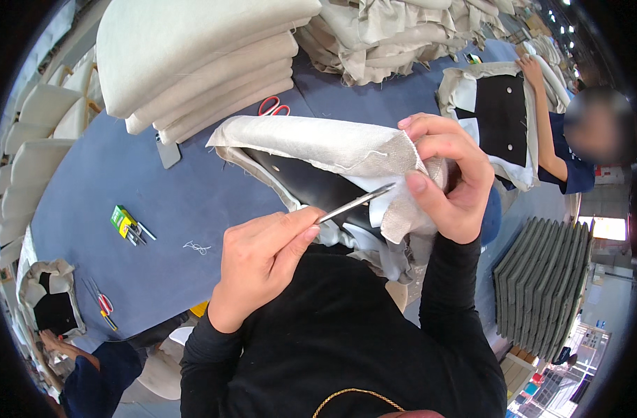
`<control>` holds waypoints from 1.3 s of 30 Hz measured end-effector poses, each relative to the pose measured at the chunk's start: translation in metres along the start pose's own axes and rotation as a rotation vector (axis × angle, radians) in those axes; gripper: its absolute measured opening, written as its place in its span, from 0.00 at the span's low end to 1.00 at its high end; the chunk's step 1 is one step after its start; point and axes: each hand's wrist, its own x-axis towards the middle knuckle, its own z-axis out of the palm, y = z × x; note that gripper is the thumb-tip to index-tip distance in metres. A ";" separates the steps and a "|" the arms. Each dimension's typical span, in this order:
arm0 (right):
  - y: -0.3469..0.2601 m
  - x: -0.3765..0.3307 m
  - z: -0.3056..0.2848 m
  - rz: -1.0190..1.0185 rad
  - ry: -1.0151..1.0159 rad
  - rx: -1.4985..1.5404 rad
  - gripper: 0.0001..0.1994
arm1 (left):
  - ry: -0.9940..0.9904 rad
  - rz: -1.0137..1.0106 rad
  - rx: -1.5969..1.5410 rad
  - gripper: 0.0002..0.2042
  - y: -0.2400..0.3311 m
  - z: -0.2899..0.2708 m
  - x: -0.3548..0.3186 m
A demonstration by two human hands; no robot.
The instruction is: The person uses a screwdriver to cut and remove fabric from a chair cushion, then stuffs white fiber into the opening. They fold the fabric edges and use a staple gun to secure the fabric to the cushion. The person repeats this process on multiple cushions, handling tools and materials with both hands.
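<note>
My left hand (261,268) is closed around a slim silver metal tool (357,203) with a pointed tip. That tip reaches toward the beige fabric edge by my right hand; whether it touches the cloth I cannot tell. Thumb and fingers of my right hand (452,177) pinch the frayed corner of a beige fabric cover (311,137), which is held up in front of me. Inside its folded edges lies a black panel (311,182) with small holes. A loose white thread hangs on the cover's outer face.
Padded beige panels (214,42) are stacked on the blue table (88,202). Near them lie red-handled scissors (273,106) and a phone (169,153). A green-yellow box (123,219) with metal pieces sits leftward. Co-workers handle similar covers (500,115) at both sides. Grey panels (541,285) stand right.
</note>
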 end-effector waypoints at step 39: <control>0.007 -0.048 0.003 -0.096 -0.143 0.532 0.31 | -0.368 -0.007 0.272 0.09 0.070 -0.048 0.027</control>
